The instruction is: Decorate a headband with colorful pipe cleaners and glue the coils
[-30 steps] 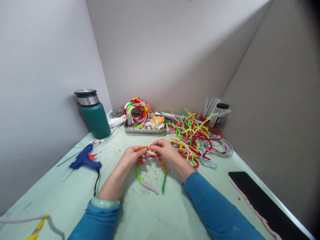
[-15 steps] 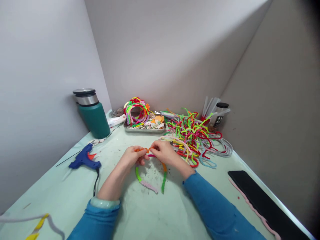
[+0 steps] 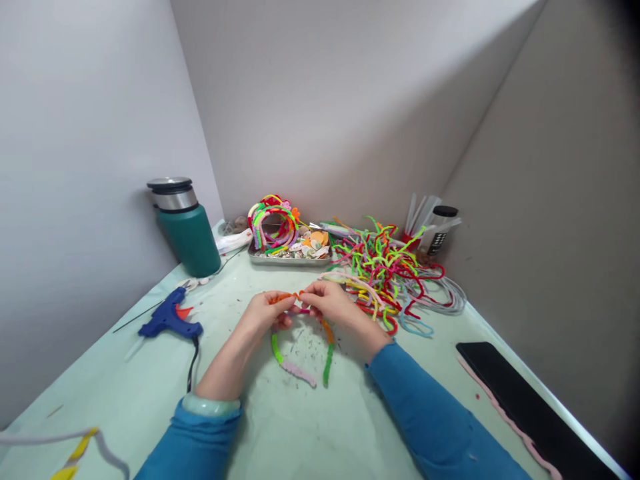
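Between my two hands runs a short orange pipe cleaner (image 3: 285,298). My left hand (image 3: 267,312) is closed on its left part, and my right hand (image 3: 325,301) pinches it at the right, fingertips almost meeting. Just below lies a headband (image 3: 329,333) wrapped in coloured pipe cleaner, with green, pink and orange stretches. Its two ends point toward me, and my fingers partly cover its magenta top; whether they grip it I cannot tell.
A blue glue gun (image 3: 170,317) and a green bottle (image 3: 186,233) stand left. Behind are a metal tray (image 3: 290,261) with wrapped headbands (image 3: 273,227) and cutouts, and a pipe cleaner heap (image 3: 380,260). At right lies a black phone-like slab (image 3: 525,400).
My right fingers have shifted slightly, and the orange pipe cleaner's bend between my hands looks flatter. The headband and the things around it stay in place.
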Motion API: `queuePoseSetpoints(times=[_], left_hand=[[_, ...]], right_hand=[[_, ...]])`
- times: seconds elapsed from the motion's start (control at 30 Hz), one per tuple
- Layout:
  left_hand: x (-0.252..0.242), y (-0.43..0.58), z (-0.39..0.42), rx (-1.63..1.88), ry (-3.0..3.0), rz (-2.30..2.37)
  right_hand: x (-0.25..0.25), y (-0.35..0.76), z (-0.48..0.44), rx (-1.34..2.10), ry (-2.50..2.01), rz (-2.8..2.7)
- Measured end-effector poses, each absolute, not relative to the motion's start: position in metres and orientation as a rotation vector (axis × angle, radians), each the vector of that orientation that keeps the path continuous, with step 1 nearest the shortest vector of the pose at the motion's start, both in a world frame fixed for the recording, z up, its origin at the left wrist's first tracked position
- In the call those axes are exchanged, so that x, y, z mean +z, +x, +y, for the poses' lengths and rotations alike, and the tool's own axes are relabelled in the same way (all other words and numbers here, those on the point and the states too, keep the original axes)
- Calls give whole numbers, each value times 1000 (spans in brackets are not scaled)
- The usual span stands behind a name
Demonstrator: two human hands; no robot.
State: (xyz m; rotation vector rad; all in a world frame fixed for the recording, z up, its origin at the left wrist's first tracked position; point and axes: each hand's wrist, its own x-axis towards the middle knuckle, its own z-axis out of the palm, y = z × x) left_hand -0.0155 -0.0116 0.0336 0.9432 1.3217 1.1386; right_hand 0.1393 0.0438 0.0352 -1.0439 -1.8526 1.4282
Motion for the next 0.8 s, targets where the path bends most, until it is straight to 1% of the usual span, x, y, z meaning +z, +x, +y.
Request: queuePoseSetpoints(times=[0.13, 0.3, 0.37, 0.57, 0.8], left_hand=[[33, -13, -12, 1147, 973, 1359], [32, -13, -11, 1201, 960, 1393], [32, -13, -11, 1206, 949, 1375], [34, -13, -12, 1164, 960, 1350], [36, -11, -13, 1142, 964, 1388]], right_hand=[[33, 137, 42, 1287, -1072, -1995], [35, 135, 39, 909, -1006, -2216], [35, 135, 39, 830, -992, -2236], [30, 135, 44, 860, -986, -2149], [29, 134, 43, 809, -995, -2121]])
